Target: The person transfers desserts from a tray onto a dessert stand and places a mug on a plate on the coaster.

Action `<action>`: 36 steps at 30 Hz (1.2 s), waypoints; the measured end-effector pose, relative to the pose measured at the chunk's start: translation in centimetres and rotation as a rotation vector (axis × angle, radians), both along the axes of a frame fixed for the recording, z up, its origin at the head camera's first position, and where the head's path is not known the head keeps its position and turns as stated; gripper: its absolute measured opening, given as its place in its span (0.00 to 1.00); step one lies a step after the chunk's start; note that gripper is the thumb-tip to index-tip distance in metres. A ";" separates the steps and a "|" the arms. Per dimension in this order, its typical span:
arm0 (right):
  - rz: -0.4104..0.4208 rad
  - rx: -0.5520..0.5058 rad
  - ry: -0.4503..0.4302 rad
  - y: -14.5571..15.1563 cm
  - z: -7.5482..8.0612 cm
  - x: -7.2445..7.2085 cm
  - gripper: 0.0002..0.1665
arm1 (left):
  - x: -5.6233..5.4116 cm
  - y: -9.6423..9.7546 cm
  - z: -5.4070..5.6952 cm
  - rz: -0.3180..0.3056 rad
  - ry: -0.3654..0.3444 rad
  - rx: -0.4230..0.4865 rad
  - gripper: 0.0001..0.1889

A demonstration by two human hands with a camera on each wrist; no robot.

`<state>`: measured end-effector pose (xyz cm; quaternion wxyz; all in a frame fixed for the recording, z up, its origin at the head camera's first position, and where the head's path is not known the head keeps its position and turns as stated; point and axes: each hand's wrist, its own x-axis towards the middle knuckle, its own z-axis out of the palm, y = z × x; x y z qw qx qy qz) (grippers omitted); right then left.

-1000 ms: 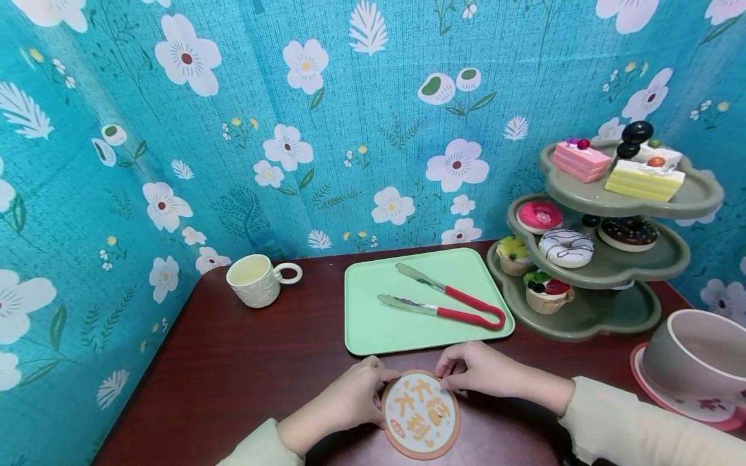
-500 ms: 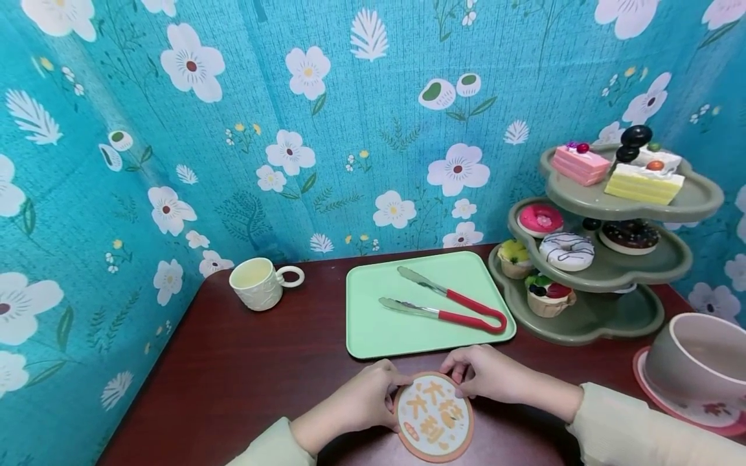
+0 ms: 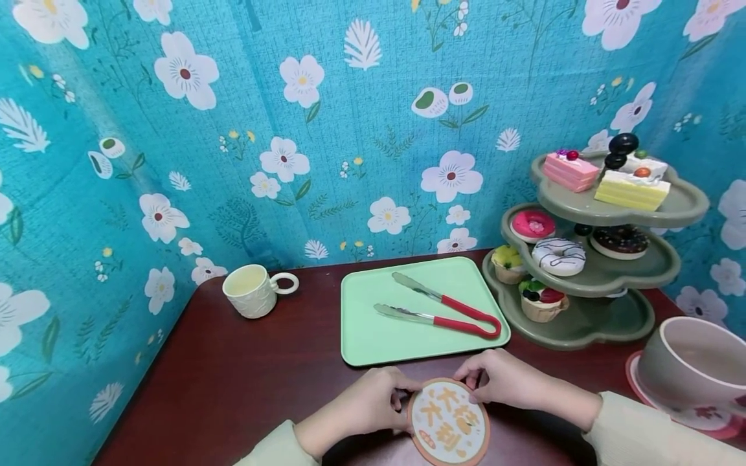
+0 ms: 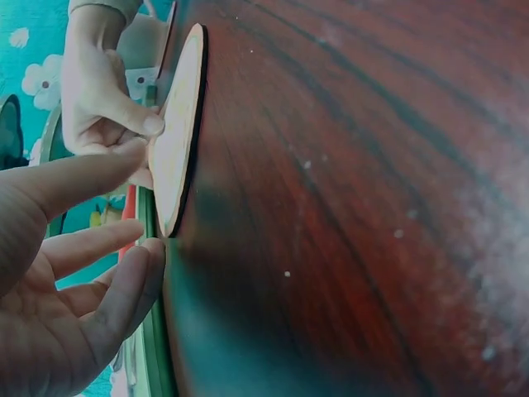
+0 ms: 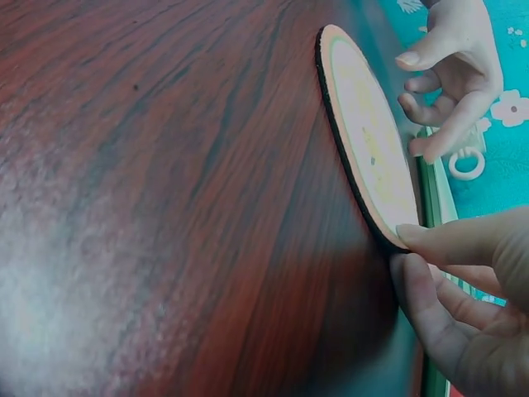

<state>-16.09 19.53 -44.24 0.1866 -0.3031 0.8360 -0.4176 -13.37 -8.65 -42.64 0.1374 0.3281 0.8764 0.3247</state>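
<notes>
A round coaster (image 3: 449, 422) with a pale printed face, orange lettering and an orange rim is near the front of the dark wooden table. My right hand (image 3: 508, 382) pinches its far right edge. In the right wrist view, the thumb of that right hand (image 5: 471, 289) lies on top of the coaster (image 5: 372, 141) and a finger sits under the rim. Beside the left edge is my left hand (image 3: 373, 404). The left wrist view has this left hand (image 4: 74, 281) with fingers spread and relaxed, holding nothing, close to the coaster (image 4: 178, 136).
Behind the hands lies a green tray (image 3: 364, 336) bearing red-handled tongs (image 3: 460, 323). A cream mug (image 3: 250, 294) stands back left. To the right are a three-tier stand (image 3: 629, 330) of toy cakes, donuts and cupcakes, and a grey cup (image 3: 682, 366) on a pink coaster (image 3: 635, 375).
The coaster has shifted to the right over the table, and both hands have moved right along with it. The tray, tongs, mug and stand stay in place; the head view tilts slightly.
</notes>
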 end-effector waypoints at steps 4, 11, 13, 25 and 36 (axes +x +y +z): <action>-0.001 0.001 0.017 0.4 -0.1 0.1 0.15 | -0.1 -0.2 -0.1 -0.001 -0.035 0.059 0.25; -0.014 0.019 -0.002 1.4 -0.1 0.0 0.15 | -0.4 -1.2 -0.3 0.039 -0.074 0.098 0.19; -0.021 0.027 -0.010 1.7 0.0 -0.1 0.15 | -0.6 -1.6 -0.2 0.055 -0.084 0.112 0.18; -0.033 0.047 -0.003 4.0 -0.1 -0.3 0.15 | -0.9 -4.2 0.6 0.166 -0.147 0.234 0.15; -0.057 0.075 0.009 6.6 -0.1 -0.4 0.14 | -0.8 -7.7 1.3 0.246 -0.114 0.286 0.16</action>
